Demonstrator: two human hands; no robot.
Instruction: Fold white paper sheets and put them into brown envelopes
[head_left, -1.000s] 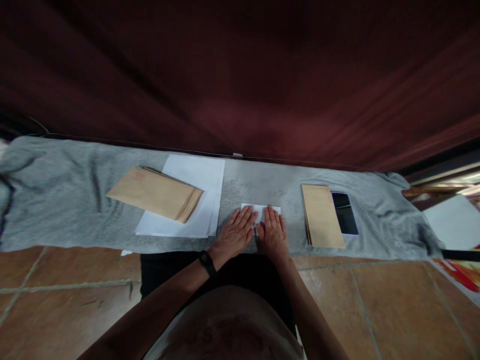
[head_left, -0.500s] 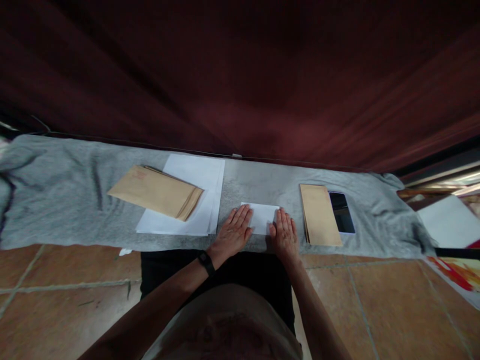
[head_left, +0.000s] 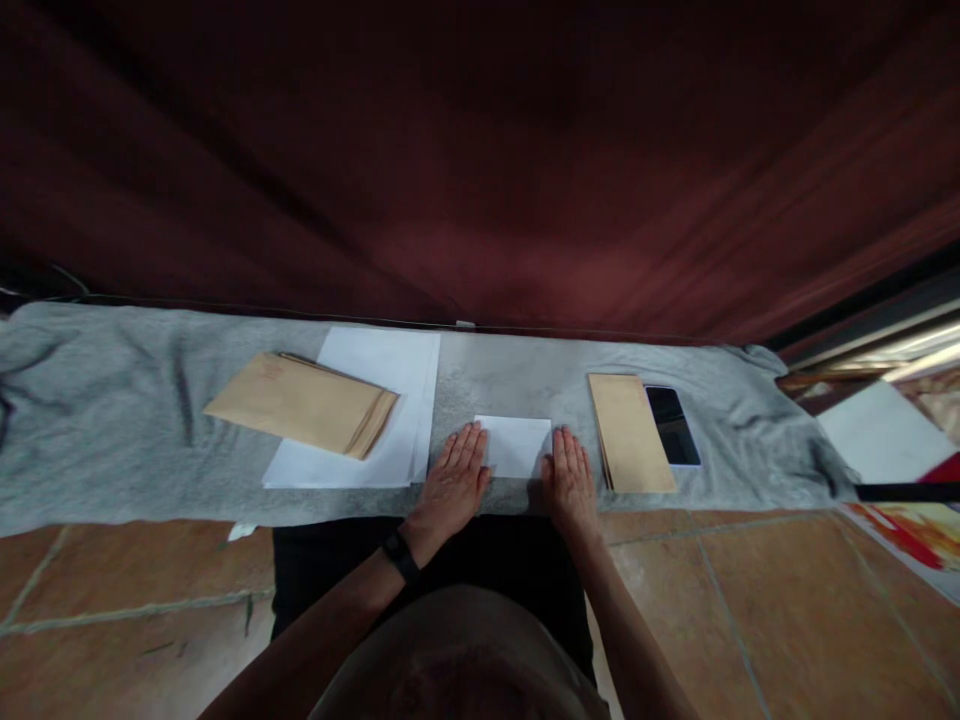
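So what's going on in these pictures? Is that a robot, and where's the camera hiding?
No robot here! These are a person's own two bare hands. The camera is worn on the person's head, looking forward and down, so you see almost what they would see.

The surface is covered with grey cloth. Over on the left, a brown envelope stack lies partly on big white sheets. Over on the right, more brown envelopes lie beside a dark-screened phone.

In the middle is a small white paper. The left hand lies flat at one side of it, the right hand at the other. Neither hand is gripping anything.
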